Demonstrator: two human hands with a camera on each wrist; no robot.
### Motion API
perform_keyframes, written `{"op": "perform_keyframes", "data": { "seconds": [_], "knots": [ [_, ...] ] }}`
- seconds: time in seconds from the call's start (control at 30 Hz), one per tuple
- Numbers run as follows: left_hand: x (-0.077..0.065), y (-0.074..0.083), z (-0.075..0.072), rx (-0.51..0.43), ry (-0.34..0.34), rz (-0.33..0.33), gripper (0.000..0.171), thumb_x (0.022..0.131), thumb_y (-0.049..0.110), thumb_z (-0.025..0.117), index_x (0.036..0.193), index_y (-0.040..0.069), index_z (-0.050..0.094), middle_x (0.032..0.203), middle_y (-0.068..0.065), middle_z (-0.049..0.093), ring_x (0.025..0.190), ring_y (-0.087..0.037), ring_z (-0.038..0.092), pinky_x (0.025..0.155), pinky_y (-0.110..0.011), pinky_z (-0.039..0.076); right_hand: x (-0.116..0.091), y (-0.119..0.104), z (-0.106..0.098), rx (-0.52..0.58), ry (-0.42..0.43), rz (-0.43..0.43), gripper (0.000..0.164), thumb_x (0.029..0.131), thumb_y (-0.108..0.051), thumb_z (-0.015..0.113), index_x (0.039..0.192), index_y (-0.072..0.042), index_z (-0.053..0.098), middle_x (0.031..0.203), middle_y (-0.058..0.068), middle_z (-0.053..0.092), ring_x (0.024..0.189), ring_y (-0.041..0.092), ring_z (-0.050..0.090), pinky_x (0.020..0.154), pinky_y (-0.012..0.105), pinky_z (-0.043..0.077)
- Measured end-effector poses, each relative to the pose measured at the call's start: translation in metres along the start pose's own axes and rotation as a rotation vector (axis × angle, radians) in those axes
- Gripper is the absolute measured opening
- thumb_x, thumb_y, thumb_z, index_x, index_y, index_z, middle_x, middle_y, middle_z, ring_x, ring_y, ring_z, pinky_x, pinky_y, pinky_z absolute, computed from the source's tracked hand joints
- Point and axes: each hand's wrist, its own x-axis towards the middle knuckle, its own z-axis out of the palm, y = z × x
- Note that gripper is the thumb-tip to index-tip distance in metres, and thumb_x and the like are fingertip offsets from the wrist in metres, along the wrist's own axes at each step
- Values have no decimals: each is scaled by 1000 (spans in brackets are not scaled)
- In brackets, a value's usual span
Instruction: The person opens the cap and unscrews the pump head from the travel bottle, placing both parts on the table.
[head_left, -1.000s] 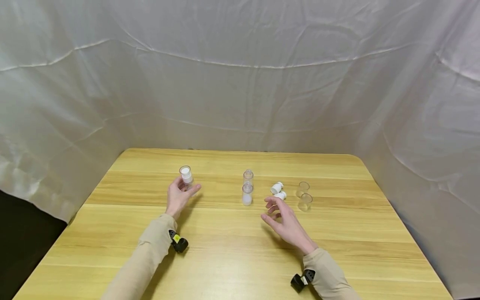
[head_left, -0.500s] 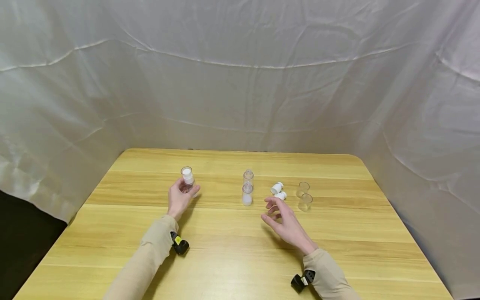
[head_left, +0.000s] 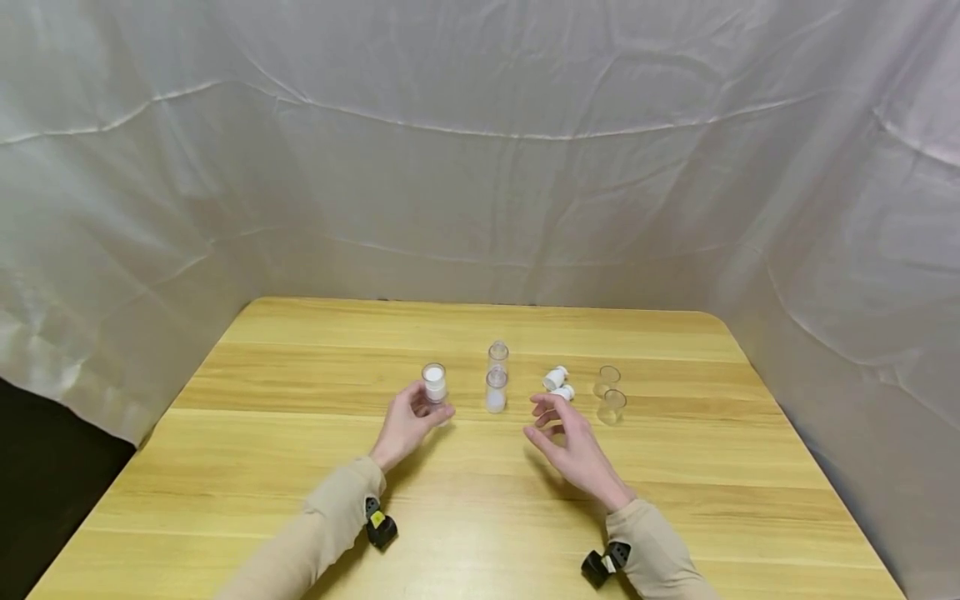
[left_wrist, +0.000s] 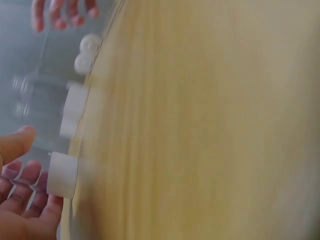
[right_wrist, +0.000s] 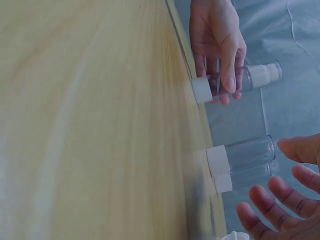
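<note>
My left hand (head_left: 408, 427) holds an upright clear bottle around its body. This bottle has a white pump head (head_left: 434, 385) under a clear cap, and a white base (right_wrist: 202, 90) in the right wrist view. Whether its base touches the table is unclear. Right of it stand two open clear bottles with white bases, a near one (head_left: 496, 400) and a far one (head_left: 498, 356). My right hand (head_left: 576, 450) hovers beside them, fingers loosely bent and holding nothing. Just beyond its fingertips lie two white pump heads, one (head_left: 555, 378) behind the other (head_left: 566, 392).
Two clear caps, a far one (head_left: 607, 380) and a near one (head_left: 611, 407), stand right of the pump heads. The wooden table (head_left: 480, 517) has pale fabric (head_left: 480, 192) hanging behind and beside it.
My left hand has carried the capped bottle rightward and nearer to me, close to the two open bottles. My right hand and the other parts have stayed in place.
</note>
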Motion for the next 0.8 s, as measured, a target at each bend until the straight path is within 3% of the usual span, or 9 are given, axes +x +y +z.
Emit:
{"op": "perform_keyframes", "data": {
  "seconds": [0.27,0.47,0.6,0.7,0.8],
  "knots": [
    [-13,7,26,-33,-201,77,49,85,4,77,129,-6,58,126,-28,65,119,-42,64,110,-51,51,1,-3,2,59,36,-46,42,92,-7,72,130,-2,55,113,24,64,102,31,65,87,34,63],
    [-17,10,37,-42,-371,127,49,89,7,74,133,-7,56,129,-28,64,121,-41,64,111,-43,51,3,-10,5,113,47,-105,47,90,-6,74,132,-3,55,124,19,65,114,33,64,97,43,60],
    [-17,12,43,-33,-403,146,45,90,7,73,130,-7,59,127,-26,66,121,-39,64,110,-38,52,4,-13,9,142,59,-181,51,86,-2,77,132,-3,56,127,16,64,116,18,63,102,40,58],
    [-18,14,48,-35,-417,152,42,89,6,73,127,-6,61,126,-25,67,120,-38,64,109,-37,53,6,-14,12,154,58,-241,53,82,2,79,131,-1,57,125,18,63,114,15,62,103,38,57],
    [-17,15,51,-33,-426,162,39,89,6,74,125,-4,63,125,-24,67,120,-37,65,109,-36,53,9,-16,14,175,45,-272,53,81,4,79,129,2,58,125,19,63,114,21,62,104,36,57]
  ]
}}
